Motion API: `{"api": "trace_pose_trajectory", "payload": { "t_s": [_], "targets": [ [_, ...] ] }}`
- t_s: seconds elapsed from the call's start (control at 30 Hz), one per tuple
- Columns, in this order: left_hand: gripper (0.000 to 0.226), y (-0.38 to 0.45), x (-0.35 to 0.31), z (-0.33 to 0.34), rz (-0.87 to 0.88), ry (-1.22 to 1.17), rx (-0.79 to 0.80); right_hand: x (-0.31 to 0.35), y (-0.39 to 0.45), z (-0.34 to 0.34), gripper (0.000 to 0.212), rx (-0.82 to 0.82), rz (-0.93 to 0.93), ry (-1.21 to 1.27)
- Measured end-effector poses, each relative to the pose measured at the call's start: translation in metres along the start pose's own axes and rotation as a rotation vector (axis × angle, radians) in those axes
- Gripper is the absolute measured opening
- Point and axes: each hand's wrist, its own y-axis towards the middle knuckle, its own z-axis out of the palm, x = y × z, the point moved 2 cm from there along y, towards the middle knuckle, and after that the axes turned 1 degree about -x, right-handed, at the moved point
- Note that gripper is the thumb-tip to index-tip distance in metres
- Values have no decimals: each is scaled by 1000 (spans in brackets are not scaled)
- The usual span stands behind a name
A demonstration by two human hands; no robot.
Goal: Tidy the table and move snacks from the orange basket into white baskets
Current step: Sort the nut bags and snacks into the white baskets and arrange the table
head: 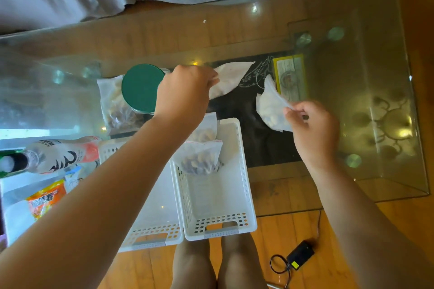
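My left hand (185,94) pinches the corner of a flat white bag (231,77) on the glass table. Further right, my right hand (312,129) pinches a clear bag of nuts (270,110), lifted a little above the dark mat. Two white baskets sit side by side at the table's front edge. The right basket (244,190) holds two clear snack bags (203,157) at its far end. My left forearm partly covers the left basket (159,225). No orange basket is in view.
A green-lidded jar (142,88) and another nut bag (115,110) stand left of my left hand. A bottle (56,155) and an orange snack pack (45,197) lie at the far left. A yellow-framed card (291,77) lies under the glass. A black charger (300,257) is on the floor.
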Motion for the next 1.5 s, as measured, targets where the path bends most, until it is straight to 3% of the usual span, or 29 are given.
{"api": "trace_pose_trajectory", "payload": {
  "t_s": [0.13,0.27,0.43,0.63,0.7,0.77,1.07,1.2,1.3,1.37,1.43,1.5],
  "targets": [
    [25,-44,-3,-48,118,-133,-154,16,-24,-26,16,-10,32,166],
    [19,-100,-9,-79,193,-179,-150,38,-58,-52,11,41,23,247],
    [27,-166,-3,-69,159,-238,40,52,-97,-71,3,178,26,364],
    [35,-221,14,-4,-25,-216,383,57,-136,-59,15,489,-30,356],
    [28,-227,19,16,-70,-210,453,54,-144,-46,20,593,-39,356],
    [17,-230,23,33,-90,-204,505,51,-147,-32,17,696,-61,337],
    [27,-221,35,80,-92,-120,669,43,-142,48,23,967,-15,160],
    [19,-218,37,89,-97,-110,701,42,-133,78,21,1069,2,91],
    [17,-218,43,95,-123,-130,672,38,-125,91,16,1105,45,117],
    [26,-219,50,95,-171,-165,638,34,-122,93,7,1080,72,151],
    [37,-220,60,92,-240,-169,600,32,-119,91,9,996,102,200],
    [29,-219,70,88,-330,-162,560,32,-120,84,14,845,101,222]
  ]
}}
